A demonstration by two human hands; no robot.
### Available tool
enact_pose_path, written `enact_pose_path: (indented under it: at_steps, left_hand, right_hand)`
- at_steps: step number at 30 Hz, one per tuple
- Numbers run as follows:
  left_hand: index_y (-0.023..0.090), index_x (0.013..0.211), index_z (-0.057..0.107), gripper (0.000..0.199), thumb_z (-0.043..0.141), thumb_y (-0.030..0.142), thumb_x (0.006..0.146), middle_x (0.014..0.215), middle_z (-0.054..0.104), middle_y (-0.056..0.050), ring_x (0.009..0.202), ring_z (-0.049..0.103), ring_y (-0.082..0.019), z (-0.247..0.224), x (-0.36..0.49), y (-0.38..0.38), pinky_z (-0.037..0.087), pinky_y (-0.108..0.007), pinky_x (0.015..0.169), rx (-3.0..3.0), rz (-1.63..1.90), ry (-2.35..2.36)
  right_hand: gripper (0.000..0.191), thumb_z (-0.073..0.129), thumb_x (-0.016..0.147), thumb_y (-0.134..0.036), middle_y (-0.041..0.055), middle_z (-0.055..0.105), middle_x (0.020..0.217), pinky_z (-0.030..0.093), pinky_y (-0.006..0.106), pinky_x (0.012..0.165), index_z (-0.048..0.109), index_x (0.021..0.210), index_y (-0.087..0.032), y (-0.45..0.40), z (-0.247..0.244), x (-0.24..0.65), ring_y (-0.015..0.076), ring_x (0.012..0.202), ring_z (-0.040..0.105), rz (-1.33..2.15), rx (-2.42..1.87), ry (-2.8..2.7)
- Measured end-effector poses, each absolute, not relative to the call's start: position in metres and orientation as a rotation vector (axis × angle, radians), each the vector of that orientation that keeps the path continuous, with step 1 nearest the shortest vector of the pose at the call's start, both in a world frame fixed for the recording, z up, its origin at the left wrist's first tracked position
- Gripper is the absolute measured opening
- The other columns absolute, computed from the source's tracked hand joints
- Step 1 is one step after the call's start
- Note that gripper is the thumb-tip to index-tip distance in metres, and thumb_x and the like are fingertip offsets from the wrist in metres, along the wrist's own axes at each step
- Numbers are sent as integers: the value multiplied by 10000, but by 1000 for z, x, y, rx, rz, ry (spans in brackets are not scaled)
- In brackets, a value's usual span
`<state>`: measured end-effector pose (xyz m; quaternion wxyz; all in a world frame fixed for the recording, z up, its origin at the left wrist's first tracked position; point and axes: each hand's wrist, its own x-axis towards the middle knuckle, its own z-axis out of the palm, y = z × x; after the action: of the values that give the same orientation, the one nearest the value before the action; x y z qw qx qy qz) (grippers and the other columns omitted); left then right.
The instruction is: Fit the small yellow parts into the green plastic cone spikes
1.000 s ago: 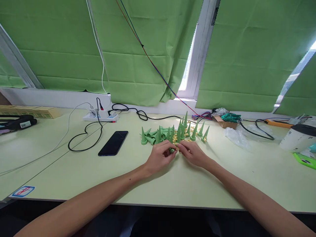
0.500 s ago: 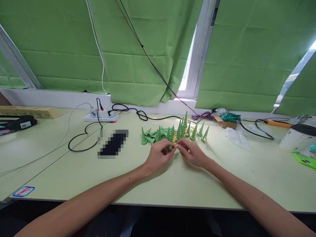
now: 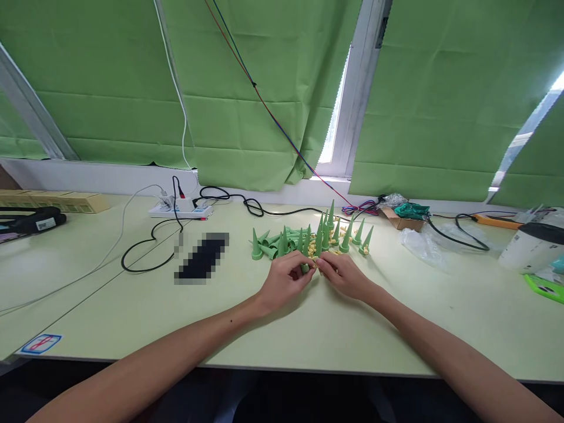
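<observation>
Begin at the left end of the cluster on the table (image 3: 343,335): locate an upright green cone (image 3: 256,247), base down, far and left of the left hand (image 3: 284,281). Continue right to the lying green cones (image 3: 268,251), just far of the left hand and nearer to it than to the right hand (image 3: 346,276); note long axes flat to the table, in mixed directions. Read the left hand as curled, thumb and index finger pinched on a small yellow piece (image 3: 314,266); green visible inside the grip, not distinguishable as held cone or cone beyond. Locate the piece between both hands, at the meeting fingertips; long axis too small to tell. Judge this central position, equally close to either hand, as the governing relation. Directly far of the fingertips, find standing green cones (image 3: 319,242), long axes vertical, with loose yellow pieces (image 3: 312,247) around the bases. Read the right hand as closed in a fingertip pinch on the same piece, from the right. Finish at the far right with spaced upright cones (image 3: 346,239), nearer to the right hand than to the left.
</observation>
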<state>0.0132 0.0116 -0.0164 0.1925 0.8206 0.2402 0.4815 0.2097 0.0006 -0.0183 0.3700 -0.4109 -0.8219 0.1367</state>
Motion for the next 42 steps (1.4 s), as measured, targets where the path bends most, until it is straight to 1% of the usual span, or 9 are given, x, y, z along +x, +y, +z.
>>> enact_pose_path:
  at_steps: [2, 4, 6, 8, 14, 23, 28, 36, 42]
  left_hand:
    - [176, 874, 693, 77, 630, 213, 898, 745, 614, -2, 564, 509, -75, -17, 13, 12, 413, -186, 481, 2300, 1360, 678]
    - [180, 881, 697, 78, 633, 221, 899, 747, 611, -1, 568, 511, -75, -18, 13, 13, 414, -184, 480, 2289, 1378, 692]
    - [181, 884, 697, 74, 643, 231, 895, 747, 606, -1, 569, 512, -76, -18, 13, 14, 420, -184, 483, 2272, 1400, 707]
    - [180, 885, 693, 75, 648, 240, 894, 754, 607, -2, 572, 517, -77, -17, 13, 14, 432, -185, 488, 2263, 1413, 709]
    - [178, 892, 686, 92, 630, 248, 909, 770, 613, -11, 587, 537, -82, -14, 12, 12, 458, -185, 499, 2295, 1389, 678]
    - [174, 899, 697, 114, 619, 256, 918, 772, 615, -18, 599, 540, -89, -15, 12, 13, 450, -192, 494, 2295, 1379, 666]
    - [177, 919, 703, 116, 614, 251, 922, 764, 625, -23, 609, 537, -96, -16, 12, 13, 445, -196, 498, 2326, 1396, 635]
    - [180, 926, 696, 100, 597, 189, 914, 761, 632, -21, 603, 535, -94, -17, 12, 12, 430, -199, 497, 2370, 1425, 597]
    - [186, 934, 698, 107, 596, 174, 907, 755, 645, -19, 600, 537, -94, -17, 11, 12, 424, -198, 494, 2385, 1438, 595]
  right_hand:
    - [360, 387, 1035, -364, -46, 419, 585, 281, 268, 562, 419, 713, -207, 0, -18, 209, 118, 545, 360, 385, -1052, -2089]
    - [281, 396, 1033, -373, -46, 463, 598, 303, 266, 558, 492, 827, -208, -2, -17, 209, 123, 546, 393, 442, -1032, -2076]
    - [220, 402, 1031, -376, -49, 481, 598, 317, 265, 549, 518, 946, -210, -3, -16, 209, 127, 539, 409, 493, -1005, -2071]
    - [202, 402, 1030, -371, -51, 480, 595, 326, 266, 545, 517, 989, -210, -4, -16, 209, 130, 535, 407, 513, -989, -2068]
    - [199, 411, 1023, -363, -42, 485, 600, 340, 268, 541, 527, 963, -212, -4, -16, 209, 135, 538, 404, 478, -990, -2055]
    - [197, 427, 1019, -338, -39, 478, 615, 329, 265, 549, 536, 919, -207, -4, -15, 210, 133, 557, 403, 447, -977, -2057]
    - [227, 427, 1017, -343, -20, 528, 651, 333, 264, 559, 541, 879, -204, -3, -15, 209, 131, 576, 415, 404, -974, -2053]
    - [250, 421, 1018, -340, -20, 514, 656, 324, 263, 561, 528, 836, -207, -2, -16, 210, 130, 579, 406, 368, -984, -2058]
    - [254, 425, 1015, -345, -15, 526, 655, 329, 260, 562, 537, 835, -207, -3, -17, 210, 130, 571, 414, 347, -995, -2058]
